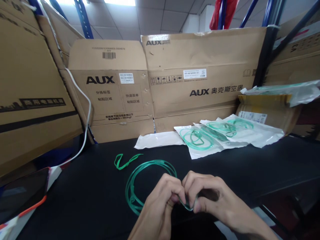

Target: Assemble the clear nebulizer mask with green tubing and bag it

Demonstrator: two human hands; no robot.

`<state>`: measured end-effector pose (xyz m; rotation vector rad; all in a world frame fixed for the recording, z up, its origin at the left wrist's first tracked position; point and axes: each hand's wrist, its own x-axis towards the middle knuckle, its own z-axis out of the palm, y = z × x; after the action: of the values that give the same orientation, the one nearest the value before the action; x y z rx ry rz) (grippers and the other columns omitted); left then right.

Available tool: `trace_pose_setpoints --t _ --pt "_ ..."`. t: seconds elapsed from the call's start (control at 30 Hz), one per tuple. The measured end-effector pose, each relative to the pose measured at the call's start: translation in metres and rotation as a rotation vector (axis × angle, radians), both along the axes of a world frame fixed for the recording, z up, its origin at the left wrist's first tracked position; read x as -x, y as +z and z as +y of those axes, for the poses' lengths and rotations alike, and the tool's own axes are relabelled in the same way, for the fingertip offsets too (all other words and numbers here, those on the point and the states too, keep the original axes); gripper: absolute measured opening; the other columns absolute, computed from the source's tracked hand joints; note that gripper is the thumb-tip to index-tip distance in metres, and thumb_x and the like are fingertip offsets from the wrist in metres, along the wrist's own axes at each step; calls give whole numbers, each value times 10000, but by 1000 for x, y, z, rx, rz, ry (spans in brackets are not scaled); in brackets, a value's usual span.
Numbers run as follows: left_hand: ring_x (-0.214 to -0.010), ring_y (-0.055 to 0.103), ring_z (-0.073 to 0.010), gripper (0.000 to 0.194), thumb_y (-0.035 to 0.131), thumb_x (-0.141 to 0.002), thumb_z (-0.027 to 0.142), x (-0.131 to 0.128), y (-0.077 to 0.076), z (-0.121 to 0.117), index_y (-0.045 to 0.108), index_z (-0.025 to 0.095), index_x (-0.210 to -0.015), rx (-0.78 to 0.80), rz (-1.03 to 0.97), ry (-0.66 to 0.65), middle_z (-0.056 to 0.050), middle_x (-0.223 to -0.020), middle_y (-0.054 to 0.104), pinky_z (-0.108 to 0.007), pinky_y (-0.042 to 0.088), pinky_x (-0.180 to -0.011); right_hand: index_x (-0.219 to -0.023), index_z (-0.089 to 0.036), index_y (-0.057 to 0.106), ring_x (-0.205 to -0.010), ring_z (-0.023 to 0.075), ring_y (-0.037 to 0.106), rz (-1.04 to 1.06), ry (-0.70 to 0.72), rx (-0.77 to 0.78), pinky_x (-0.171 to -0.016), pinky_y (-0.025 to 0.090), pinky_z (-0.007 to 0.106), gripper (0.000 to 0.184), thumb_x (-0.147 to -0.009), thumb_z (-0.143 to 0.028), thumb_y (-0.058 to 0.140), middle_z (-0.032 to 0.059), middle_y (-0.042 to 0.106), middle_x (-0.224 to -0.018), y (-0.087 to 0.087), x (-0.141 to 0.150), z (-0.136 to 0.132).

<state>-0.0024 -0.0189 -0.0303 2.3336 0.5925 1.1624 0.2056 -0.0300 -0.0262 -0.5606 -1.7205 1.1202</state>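
Note:
Close together near the front of the black table, my left hand (163, 196) and my right hand (210, 193) both pinch a clear, curved plastic piece (188, 207). Only its thin greenish rim shows below the fingers; it resembles part of a breathing mask, and my hands hide the rest. Fingers and thumbs are closed on it on both sides. A coil of green clear tubing (130, 186) lies on the table just left of my left hand and runs partly behind it. Beyond the coil rests a loose, bent green elastic strap (125, 164).
White packs of green tubing (196, 140) overlap at the back right, beside a flat white wrapper (160, 140). Cardboard panels (120, 96) wall the back. A phone (23, 193) and a white cable (86, 130) are at left; another pack (285, 90) tops a carton at right.

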Motion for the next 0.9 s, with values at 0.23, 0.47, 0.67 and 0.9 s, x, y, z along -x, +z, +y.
trace_pose_setpoints --t 0.23,0.47,0.67,0.9 --pt "-837 571 -118 319 327 -978 -1 -3 3 0 506 258 -930 -3 15 25 21 -934 546 -192 456 -736 -760 -186 739 -831 159 606 -19 3 1 -760 438 305 178 -936 -214 738 21 690 -844 2 1 1" --pt "-850 579 -132 286 352 -1046 73 -2 1 -2 548 264 -965 76 -11 27 10 -964 574 -216 454 -757 -773 -184 739 -823 165 594 12 -8 47 -750 445 302 170 -929 -253 747 22 669 -853 3 1 1" --pt "-906 608 -142 101 574 -1025 187 -2 0 -3 592 273 -976 73 -9 12 8 -1015 592 -217 472 -787 -767 -183 722 -813 173 588 15 -40 75 -746 438 305 187 -915 -290 763 20 647 -843 3 2 0" --pt "-865 640 -115 233 588 -937 24 -3 0 -1 609 253 -904 -6 -55 27 18 -976 614 -182 494 -746 -774 -176 701 -783 171 563 -56 -72 70 -722 410 299 249 -926 -369 741 17 635 -828 0 2 1"
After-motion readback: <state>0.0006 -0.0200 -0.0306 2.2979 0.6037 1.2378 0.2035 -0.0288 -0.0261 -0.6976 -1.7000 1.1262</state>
